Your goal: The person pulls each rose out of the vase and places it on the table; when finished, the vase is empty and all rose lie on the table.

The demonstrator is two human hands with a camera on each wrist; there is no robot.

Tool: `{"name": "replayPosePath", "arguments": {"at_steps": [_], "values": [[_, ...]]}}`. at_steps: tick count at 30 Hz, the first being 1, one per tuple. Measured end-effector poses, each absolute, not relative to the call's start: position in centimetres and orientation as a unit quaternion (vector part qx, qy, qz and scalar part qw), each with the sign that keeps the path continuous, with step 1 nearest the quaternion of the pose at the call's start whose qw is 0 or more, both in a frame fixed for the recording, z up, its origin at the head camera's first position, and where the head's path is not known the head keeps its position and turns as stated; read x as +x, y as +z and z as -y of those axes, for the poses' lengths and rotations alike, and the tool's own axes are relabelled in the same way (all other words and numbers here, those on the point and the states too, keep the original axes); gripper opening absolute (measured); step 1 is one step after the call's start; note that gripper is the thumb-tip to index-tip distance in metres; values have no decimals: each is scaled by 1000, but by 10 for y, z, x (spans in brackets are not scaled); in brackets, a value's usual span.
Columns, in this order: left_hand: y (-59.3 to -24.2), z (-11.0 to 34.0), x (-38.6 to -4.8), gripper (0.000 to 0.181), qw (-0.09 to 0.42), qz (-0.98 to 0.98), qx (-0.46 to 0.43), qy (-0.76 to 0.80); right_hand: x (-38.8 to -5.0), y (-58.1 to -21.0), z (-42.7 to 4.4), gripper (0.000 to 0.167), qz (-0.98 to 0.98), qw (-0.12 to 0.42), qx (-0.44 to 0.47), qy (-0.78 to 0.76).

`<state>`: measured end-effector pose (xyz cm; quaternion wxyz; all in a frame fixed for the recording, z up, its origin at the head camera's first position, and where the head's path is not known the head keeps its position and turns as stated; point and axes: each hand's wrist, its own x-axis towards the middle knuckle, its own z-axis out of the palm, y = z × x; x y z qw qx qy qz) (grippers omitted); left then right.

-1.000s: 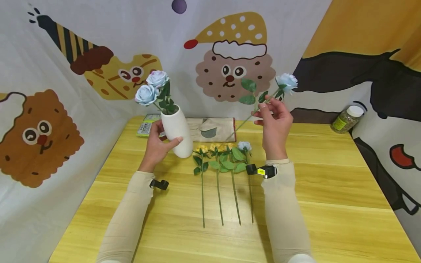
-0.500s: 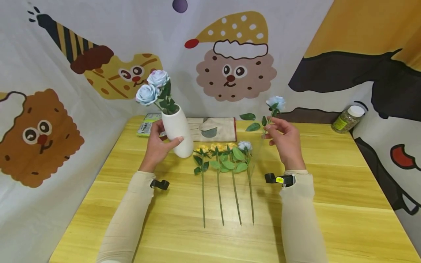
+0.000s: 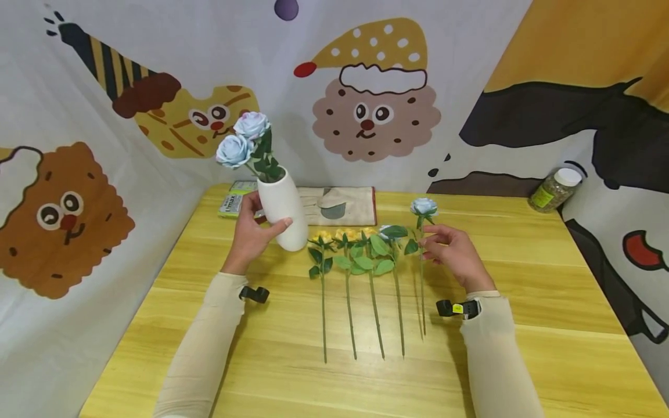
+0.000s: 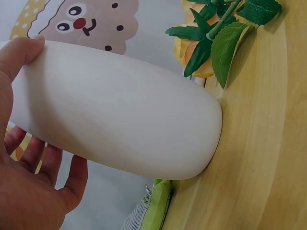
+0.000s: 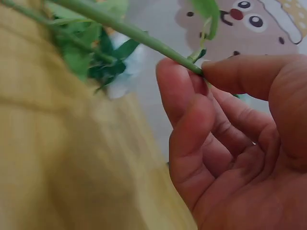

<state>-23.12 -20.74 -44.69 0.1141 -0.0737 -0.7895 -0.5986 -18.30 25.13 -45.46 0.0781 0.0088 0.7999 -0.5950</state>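
My left hand (image 3: 252, 235) grips a white vase (image 3: 284, 212) round its side; two light blue roses (image 3: 234, 151) stand in it. In the left wrist view the thumb and fingers lie on either side of the vase (image 4: 124, 110), its base at the tabletop. My right hand (image 3: 456, 255) pinches the stem of another blue rose (image 3: 424, 206) just below its head. The right wrist view shows the green stem (image 5: 139, 36) between thumb and fingertips. To its left lie three yellow roses (image 3: 346, 235) and a blue one, stems (image 3: 377, 316) toward me.
Behind the vase lie a green and white packet (image 3: 230, 204) and a folded cloth (image 3: 342, 208) with a red edge. A lidded jar (image 3: 555, 190) stands at the table's back right corner. A printed curtain hangs behind the wooden table (image 3: 533, 348).
My right hand has come down and toward me with the blue rose, whose stem now points toward me beside the row. The left hand and vase have stayed put.
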Motion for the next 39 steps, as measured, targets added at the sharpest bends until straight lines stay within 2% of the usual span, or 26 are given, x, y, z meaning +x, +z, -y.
{"name": "replayPosePath", "arguments": {"at_steps": [15,32,39], "values": [[-445,208,-230,83,112,790,-73,-599,-178,-490,-244,43,-790,167,46,-588],[-443,205,-230,83,115,786,-82,-602,-180,-483,-241,41,-832,156,47,-531],[-445,207,-231,82,113,785,-78,-603,-182,-474,-244,40,-845,135,37,-516]]}}
